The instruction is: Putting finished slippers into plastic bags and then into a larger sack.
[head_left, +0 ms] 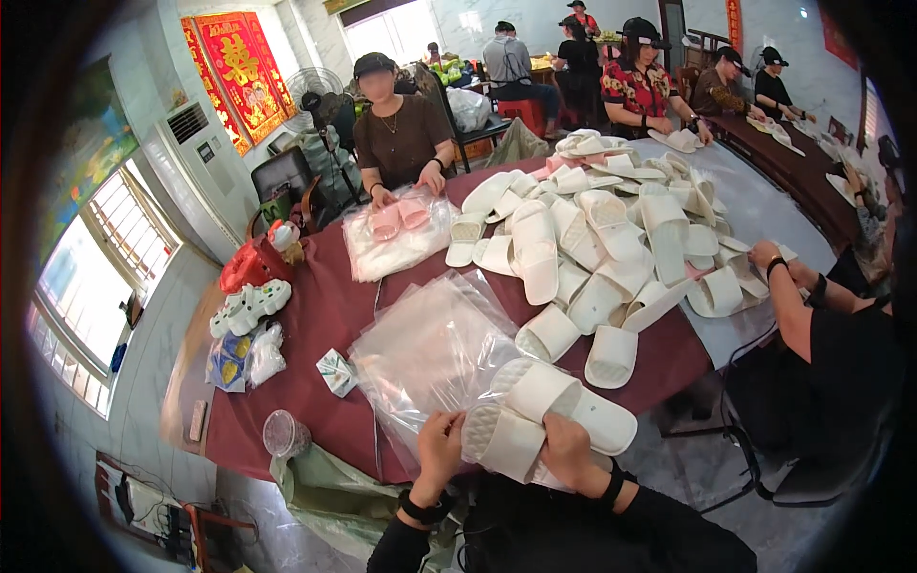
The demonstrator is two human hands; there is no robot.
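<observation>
At the table's near edge my right hand (570,449) grips a white slide slipper (506,444) by the side of its strap. A second white slipper (564,406) lies alongside it, and the two point opposite ways. My left hand (439,454) is closed at the near edge of a stack of clear plastic bags (425,344), fingers pinching a bag edge close to the first slipper's end. Its fingertips are partly hidden. Beyond the pair rises a large heap of white slippers (583,234).
Across the dark red tablecloth (315,306), a co-worker (401,134) handles pink slippers (399,220) on more bags. Another person's arms (798,296) reach in from the right. White clogs (250,307), a small box (336,372) and a clear tub (285,435) stand left. A green sack (334,487) hangs at the front edge.
</observation>
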